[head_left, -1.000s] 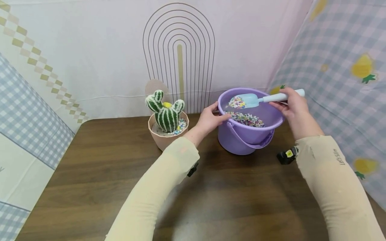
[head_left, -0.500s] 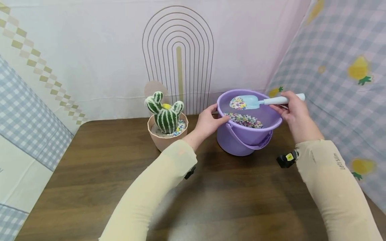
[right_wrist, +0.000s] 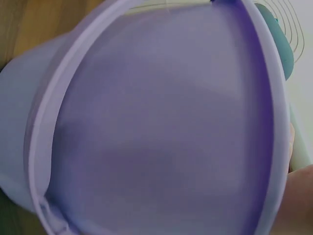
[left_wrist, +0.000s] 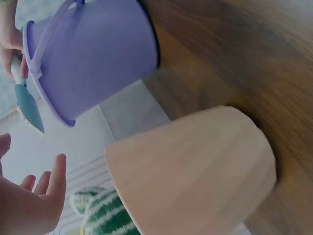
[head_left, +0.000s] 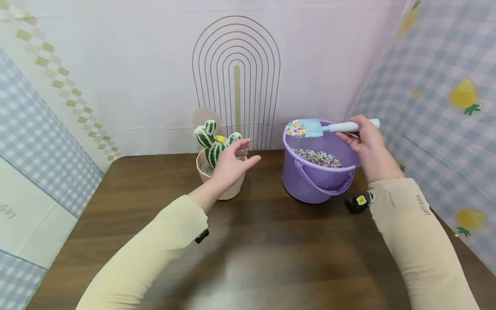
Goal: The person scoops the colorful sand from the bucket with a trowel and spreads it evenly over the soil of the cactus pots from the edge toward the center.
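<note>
My right hand (head_left: pixel 368 144) grips the white handle of a light-blue scoop (head_left: pixel 313 128), held level over the back of a purple bucket (head_left: pixel 310 183). Multicoloured pebbles (head_left: pixel 296 129) fill the scoop's tip, which reaches the bucket's left rim. More pebbles (head_left: pixel 319 158) lie inside the bucket. My left hand (head_left: pixel 230 165) is in the air with fingers and thumb spread, holding nothing. It overlaps a green-and-white cactus (head_left: pixel 215 153) in a peach pot (head_left: pixel 231 191), hiding part of both. In the left wrist view the pot (left_wrist: pixel 195 171) stands beside that hand (left_wrist: pixel 34 200).
Brown wooden table (head_left: pixel 252 258) runs under the pot and bucket. Behind them hangs a white cloth (head_left: pixel 147 86) with an arch pattern, and a checked cloth (head_left: pixel 434 129) rises at the right. The bucket's handle (head_left: pixel 329 189) hangs down its front.
My left hand has let go of the bucket rim and moved left to the cactus pot. The loaded scoop has shifted slightly left, its tip now reaching the bucket's left rim.
</note>
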### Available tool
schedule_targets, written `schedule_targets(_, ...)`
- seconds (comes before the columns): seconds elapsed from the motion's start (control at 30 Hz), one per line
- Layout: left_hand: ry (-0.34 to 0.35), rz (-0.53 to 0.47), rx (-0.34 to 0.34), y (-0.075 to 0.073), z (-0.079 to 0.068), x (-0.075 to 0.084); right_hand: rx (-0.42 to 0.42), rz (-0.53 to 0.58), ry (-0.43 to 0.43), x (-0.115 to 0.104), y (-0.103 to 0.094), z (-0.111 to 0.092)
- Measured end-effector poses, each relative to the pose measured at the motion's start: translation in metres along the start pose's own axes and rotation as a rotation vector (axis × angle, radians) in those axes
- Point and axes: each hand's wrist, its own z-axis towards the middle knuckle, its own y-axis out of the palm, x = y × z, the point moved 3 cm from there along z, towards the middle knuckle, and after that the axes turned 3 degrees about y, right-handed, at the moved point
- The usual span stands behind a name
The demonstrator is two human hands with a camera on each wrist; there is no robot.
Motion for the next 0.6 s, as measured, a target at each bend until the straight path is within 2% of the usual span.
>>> schedule_targets(0.17,-0.019,0.017,-0.007,-0.012,-0.009,-0.008,-0.003,-0.030,0.006,0.008,0.009,0.003)
schedule_targets(0.4,0.015,0.051,0.063,-0.030,-0.016,-0.019,-0.035,-0.020,0.022,0.014,0.019,0.007)
schedule_targets(0.6,-0.008,0.078,0.107,-0.044,-0.022,-0.034,-0.048,-0.040,0.042,0.018,0.025,0.011)
